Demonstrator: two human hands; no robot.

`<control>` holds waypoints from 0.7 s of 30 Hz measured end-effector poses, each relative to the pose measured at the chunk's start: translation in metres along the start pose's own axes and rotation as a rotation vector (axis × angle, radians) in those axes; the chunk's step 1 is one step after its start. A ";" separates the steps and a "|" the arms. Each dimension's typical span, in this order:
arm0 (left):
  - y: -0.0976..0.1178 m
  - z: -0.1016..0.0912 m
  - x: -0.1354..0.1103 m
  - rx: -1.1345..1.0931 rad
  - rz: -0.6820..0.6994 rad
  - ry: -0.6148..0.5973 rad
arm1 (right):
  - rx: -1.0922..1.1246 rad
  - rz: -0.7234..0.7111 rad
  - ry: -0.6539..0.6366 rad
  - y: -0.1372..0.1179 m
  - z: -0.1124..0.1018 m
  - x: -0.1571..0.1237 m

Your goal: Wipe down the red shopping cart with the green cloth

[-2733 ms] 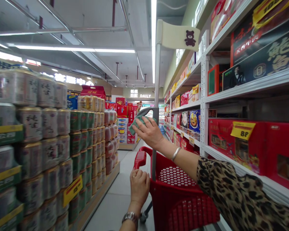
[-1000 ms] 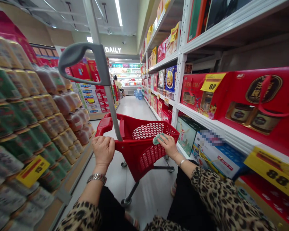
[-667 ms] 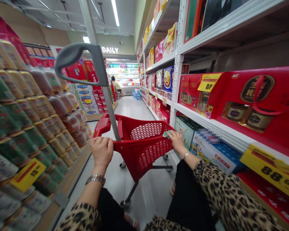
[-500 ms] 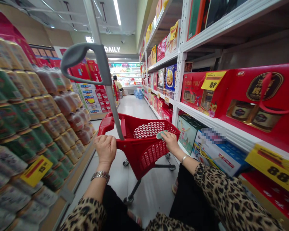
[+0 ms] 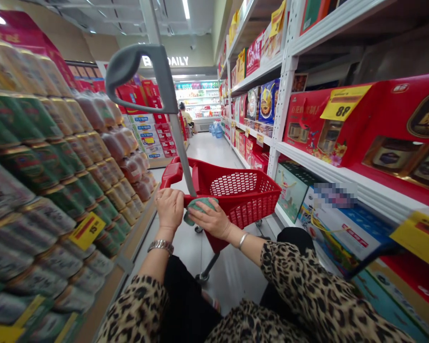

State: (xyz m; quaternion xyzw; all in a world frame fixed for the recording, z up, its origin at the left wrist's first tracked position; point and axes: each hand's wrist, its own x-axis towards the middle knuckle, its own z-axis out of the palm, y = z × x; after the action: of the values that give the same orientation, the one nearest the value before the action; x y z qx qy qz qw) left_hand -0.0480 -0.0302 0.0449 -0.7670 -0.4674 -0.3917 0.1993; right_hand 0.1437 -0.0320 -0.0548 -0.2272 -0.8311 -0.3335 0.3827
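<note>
A small red shopping cart [image 5: 250, 197] stands in the aisle just in front of me, with a grey handle [image 5: 136, 71] on a slanted metal pole rising from its near rim. My left hand [image 5: 169, 207] is closed on the cart's near rim beside the pole. My right hand [image 5: 212, 221] presses a green cloth [image 5: 199, 205] against the same near rim, fingers curled over the cloth. Both arms wear leopard-print sleeves; there is a watch on the left wrist and a bracelet on the right.
Stacked shrink-wrapped cans [image 5: 57, 157] with a yellow price tag [image 5: 87, 230] fill the left side. White shelves [image 5: 346, 174] on the right carry red gift boxes [image 5: 382, 128] and blue boxes. The grey-floored aisle [image 5: 214, 147] runs ahead; a person sits far down it.
My right hand brought the cloth down from the grey handle to the cart's right rim, then slid it back to the near rim beside my left hand. The view dropped lower.
</note>
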 end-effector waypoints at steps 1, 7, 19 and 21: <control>0.001 -0.001 0.000 -0.003 -0.005 -0.002 | -0.003 -0.007 -0.022 -0.003 0.006 -0.006; 0.003 0.001 0.000 -0.032 -0.050 0.001 | 0.059 -0.031 -0.129 -0.020 0.032 -0.067; 0.005 0.003 0.000 -0.048 -0.103 0.025 | 0.168 -0.125 -0.339 -0.052 0.053 -0.129; 0.005 0.003 0.000 -0.052 -0.109 0.020 | 0.171 -0.138 -0.354 -0.055 0.054 -0.129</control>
State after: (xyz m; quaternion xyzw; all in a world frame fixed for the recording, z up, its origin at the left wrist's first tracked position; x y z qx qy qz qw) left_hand -0.0425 -0.0307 0.0430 -0.7414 -0.4964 -0.4215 0.1622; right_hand 0.1609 -0.0457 -0.2034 -0.1915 -0.9243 -0.2422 0.2246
